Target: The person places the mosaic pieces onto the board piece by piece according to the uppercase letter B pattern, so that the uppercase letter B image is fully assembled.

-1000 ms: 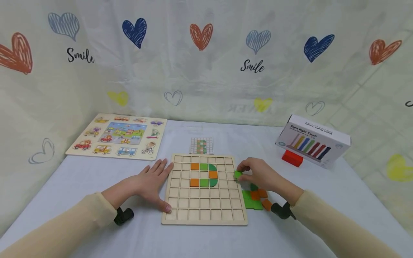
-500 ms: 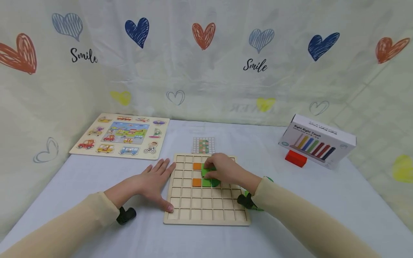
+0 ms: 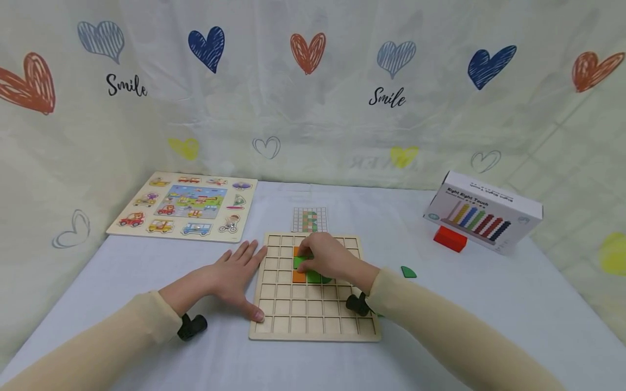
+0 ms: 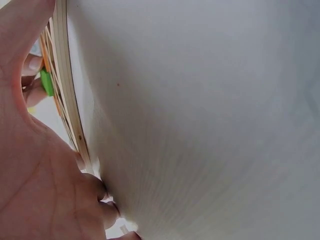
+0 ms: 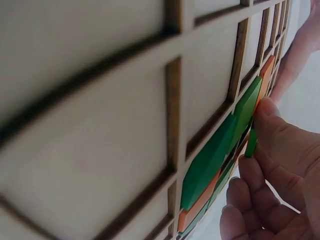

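A wooden grid board (image 3: 313, 326) lies before me. My left hand (image 3: 225, 279) rests with spread fingers along its left edge, thumb on the lower left frame. Over the board's upper middle, my right hand (image 3: 332, 258) pinches a green square tile (image 3: 298, 263) between thumb and fingers. That tile stands on edge in the right wrist view, close over the grid between two rows of set tiles. An orange tile (image 3: 299, 277) lies just below it, with another orange tile (image 3: 296, 250) above. A dark green rounded tile (image 5: 210, 160) sits in the lower row. My right hand hides part of the pattern.
A printed pattern card (image 3: 310, 219) lies behind the board. A vehicle puzzle board (image 3: 183, 209) is at the back left. At right are a toy box (image 3: 484, 212), a red block (image 3: 450, 239) and a loose green quarter-round tile (image 3: 408, 272). My right forearm covers the loose tile pile.
My right hand has carried the green tile from the board's right edge leftward to the column of orange tiles. My left hand stays at the board's left edge.
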A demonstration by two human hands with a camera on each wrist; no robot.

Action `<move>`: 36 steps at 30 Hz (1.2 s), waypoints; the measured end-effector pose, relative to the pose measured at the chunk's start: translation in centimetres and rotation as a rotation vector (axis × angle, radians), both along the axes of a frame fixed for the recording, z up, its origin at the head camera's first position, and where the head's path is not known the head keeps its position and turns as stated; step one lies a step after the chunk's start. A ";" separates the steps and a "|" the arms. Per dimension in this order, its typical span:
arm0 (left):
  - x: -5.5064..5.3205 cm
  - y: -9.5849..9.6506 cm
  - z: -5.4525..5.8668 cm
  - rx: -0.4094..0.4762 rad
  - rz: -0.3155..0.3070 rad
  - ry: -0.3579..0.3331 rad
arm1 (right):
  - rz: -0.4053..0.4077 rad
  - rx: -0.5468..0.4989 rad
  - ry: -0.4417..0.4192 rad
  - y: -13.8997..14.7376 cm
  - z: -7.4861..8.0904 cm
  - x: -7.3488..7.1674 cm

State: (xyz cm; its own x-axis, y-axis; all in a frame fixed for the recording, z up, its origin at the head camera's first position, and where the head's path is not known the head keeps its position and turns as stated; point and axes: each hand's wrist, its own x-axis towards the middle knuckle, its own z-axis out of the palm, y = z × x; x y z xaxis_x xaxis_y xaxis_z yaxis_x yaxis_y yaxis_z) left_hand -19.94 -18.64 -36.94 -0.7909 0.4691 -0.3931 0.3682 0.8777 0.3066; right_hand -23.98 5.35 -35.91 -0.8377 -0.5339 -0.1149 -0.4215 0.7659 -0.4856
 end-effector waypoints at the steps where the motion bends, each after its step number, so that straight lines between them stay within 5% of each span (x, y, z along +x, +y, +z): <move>1: -0.1 -0.1 -0.1 0.005 -0.001 0.001 | -0.002 0.001 -0.001 0.0 0.0 0.0; 8: 0.1 0.0 0.3 0.000 -0.001 0.002 | -0.004 0.009 0.002 -0.1 0.0 0.2; 15: -0.5 -0.3 -1.1 -0.007 -0.002 0.016 | 0.023 0.017 0.018 0.0 0.2 0.3; 22: 0.0 0.0 0.0 0.005 -0.001 0.008 | 0.019 0.044 0.035 -0.2 0.2 0.4; 28: -0.7 -0.3 -1.4 -0.029 0.015 0.016 | 0.004 0.057 0.045 -0.4 0.3 0.6; 36: 0.3 0.2 0.5 -0.008 0.006 0.006 | 0.016 0.075 0.056 -0.5 0.4 0.6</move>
State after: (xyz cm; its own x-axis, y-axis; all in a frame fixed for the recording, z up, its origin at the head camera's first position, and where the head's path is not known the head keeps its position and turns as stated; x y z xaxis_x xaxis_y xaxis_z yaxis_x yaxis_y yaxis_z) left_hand -19.60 -18.42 -36.48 -0.7957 0.4612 -0.3926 0.3648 0.8824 0.2972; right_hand -23.40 4.83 -35.55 -0.8353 -0.5392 -0.1077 -0.4593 0.7919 -0.4025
